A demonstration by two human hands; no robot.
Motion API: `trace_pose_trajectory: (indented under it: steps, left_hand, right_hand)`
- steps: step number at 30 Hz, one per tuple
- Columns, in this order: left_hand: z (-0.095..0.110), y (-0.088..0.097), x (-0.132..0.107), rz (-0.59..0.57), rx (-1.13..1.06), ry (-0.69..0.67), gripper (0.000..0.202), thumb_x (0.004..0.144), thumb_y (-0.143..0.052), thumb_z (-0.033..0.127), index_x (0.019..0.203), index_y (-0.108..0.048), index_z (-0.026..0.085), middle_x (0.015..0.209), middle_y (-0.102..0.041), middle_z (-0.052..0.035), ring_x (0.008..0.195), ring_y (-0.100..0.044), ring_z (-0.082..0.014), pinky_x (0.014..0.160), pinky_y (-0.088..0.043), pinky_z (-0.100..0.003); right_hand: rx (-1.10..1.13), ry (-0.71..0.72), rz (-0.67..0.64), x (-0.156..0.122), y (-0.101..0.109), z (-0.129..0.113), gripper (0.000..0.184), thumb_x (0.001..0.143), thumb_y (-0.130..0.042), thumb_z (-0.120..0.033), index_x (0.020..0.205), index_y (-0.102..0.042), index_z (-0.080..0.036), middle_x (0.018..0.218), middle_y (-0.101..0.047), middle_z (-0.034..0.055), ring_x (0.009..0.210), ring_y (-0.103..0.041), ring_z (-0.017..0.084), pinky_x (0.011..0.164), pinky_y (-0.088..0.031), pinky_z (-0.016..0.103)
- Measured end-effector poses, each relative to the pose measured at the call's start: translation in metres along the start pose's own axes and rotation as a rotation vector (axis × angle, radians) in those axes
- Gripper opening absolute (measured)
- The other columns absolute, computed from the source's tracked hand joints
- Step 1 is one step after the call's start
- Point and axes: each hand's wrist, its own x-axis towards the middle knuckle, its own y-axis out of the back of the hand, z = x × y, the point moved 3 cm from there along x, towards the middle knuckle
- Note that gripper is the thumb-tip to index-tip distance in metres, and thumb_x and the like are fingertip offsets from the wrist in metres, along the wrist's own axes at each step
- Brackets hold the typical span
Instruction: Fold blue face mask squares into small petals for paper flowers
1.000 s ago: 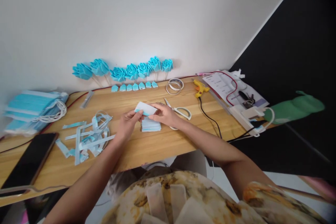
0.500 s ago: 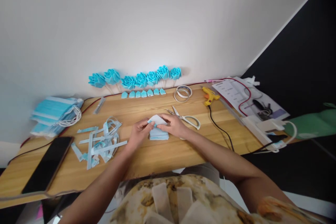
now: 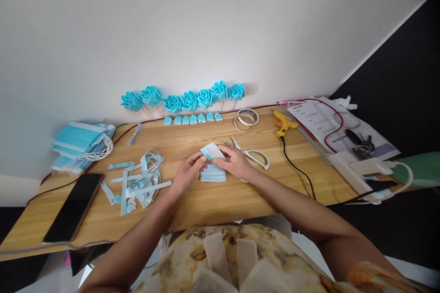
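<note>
Between my two hands is a small white piece of mask fabric (image 3: 215,150) with a blue folded edge, held just over the table. My left hand (image 3: 189,168) pinches its left side, thumb on the blue edge. Closed on its right side is my right hand (image 3: 233,163). Below them lies a neat stack of light-blue fabric pieces (image 3: 213,175), partly covered by the hands. White-handled scissors (image 3: 257,158) rest beside my right hand, blades pointing away. Behind, small folded blue pieces (image 3: 193,120) stand in a row.
Blue fabric roses on sticks (image 3: 189,100) lean along the wall. Left are face masks (image 3: 77,142), cut strips and ear loops (image 3: 142,183), and a phone (image 3: 74,208). Right are tape rolls (image 3: 246,120), a yellow glue gun (image 3: 284,123) with its cable, papers (image 3: 316,119) and a power strip (image 3: 354,176).
The fabric piece between my hands has turned, from a pointed peak to a flatter rectangle with a blue edge showing. The whole view has shifted slightly.
</note>
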Motion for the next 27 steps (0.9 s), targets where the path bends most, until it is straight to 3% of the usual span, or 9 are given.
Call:
trace_pose_trajectory:
  steps: [3, 9, 16, 21, 23, 25, 27]
  left_hand:
    - [-0.004, -0.001, 0.001, 0.001, -0.014, 0.052, 0.037, 0.076, -0.072, 0.056, 0.078, -0.068, 0.019, 0.067, -0.060, 0.0001, 0.064, -0.052, -0.0145, 0.063, -0.043, -0.028]
    - [-0.007, 0.000, 0.002, 0.028, 0.017, 0.051, 0.038, 0.075, -0.070, 0.053, 0.063, -0.062, 0.018, 0.060, -0.055, 0.0006, 0.062, -0.047, -0.0132, 0.063, -0.039, -0.027]
    - [-0.011, 0.004, 0.004, 0.069, 0.037, 0.032, 0.037, 0.073, -0.069, 0.052, 0.059, -0.061, 0.018, 0.058, -0.054, 0.0017, 0.060, -0.046, -0.0122, 0.061, -0.037, -0.026]
    - [-0.013, 0.013, 0.008, 0.156, -0.005, -0.052, 0.037, 0.077, -0.069, 0.050, 0.058, -0.060, 0.019, 0.061, -0.061, -0.0005, 0.063, -0.053, -0.0140, 0.066, -0.043, -0.026]
    - [-0.013, 0.016, 0.008, 0.191, -0.028, -0.065, 0.038, 0.078, -0.069, 0.050, 0.058, -0.059, 0.019, 0.062, -0.063, -0.0011, 0.063, -0.053, -0.0140, 0.066, -0.043, -0.026]
    - [-0.012, 0.018, 0.008, 0.214, -0.031, -0.056, 0.038, 0.077, -0.069, 0.051, 0.058, -0.060, 0.019, 0.062, -0.063, -0.0014, 0.063, -0.053, -0.0141, 0.065, -0.043, -0.026]
    - [-0.011, 0.019, 0.007, 0.226, -0.010, -0.043, 0.038, 0.076, -0.069, 0.051, 0.058, -0.061, 0.019, 0.061, -0.062, -0.0013, 0.063, -0.053, -0.0143, 0.065, -0.044, -0.027]
  right_hand:
    - [-0.001, -0.014, 0.014, 0.000, 0.001, -0.001, 0.026, 0.084, -0.067, -0.036, 0.104, -0.070, -0.019, 0.092, -0.073, 0.0049, 0.080, -0.064, 0.018, 0.072, -0.048, 0.029]
    - [0.035, -0.001, -0.042, 0.001, -0.002, 0.001, 0.029, 0.084, -0.068, -0.035, 0.106, -0.071, -0.017, 0.091, -0.073, 0.0054, 0.074, -0.060, 0.017, 0.067, -0.047, 0.028]
    - [0.032, -0.016, -0.050, -0.001, -0.007, 0.007, 0.027, 0.085, -0.068, -0.036, 0.105, -0.072, -0.018, 0.086, -0.070, 0.0035, 0.072, -0.057, 0.015, 0.066, -0.045, 0.027]
    - [0.137, -0.042, -0.006, 0.003, 0.003, 0.012, 0.046, 0.085, -0.071, -0.042, 0.124, -0.067, -0.019, 0.086, -0.070, 0.0017, 0.072, -0.060, 0.014, 0.068, -0.048, 0.027]
    - [0.237, -0.017, 0.107, 0.004, 0.016, 0.001, 0.040, 0.089, -0.068, -0.044, 0.120, -0.067, -0.020, 0.081, -0.070, 0.0006, 0.072, -0.062, 0.013, 0.070, -0.049, 0.027]
    - [0.329, 0.056, 0.218, 0.000, 0.032, -0.025, 0.026, 0.094, -0.063, -0.044, 0.104, -0.069, -0.021, 0.078, -0.070, 0.0007, 0.072, -0.064, 0.013, 0.070, -0.051, 0.026]
    - [0.378, 0.213, 0.177, -0.009, 0.043, -0.063, 0.025, 0.098, -0.059, -0.040, 0.086, -0.070, -0.022, 0.077, -0.070, 0.0011, 0.071, -0.065, 0.012, 0.070, -0.052, 0.026]
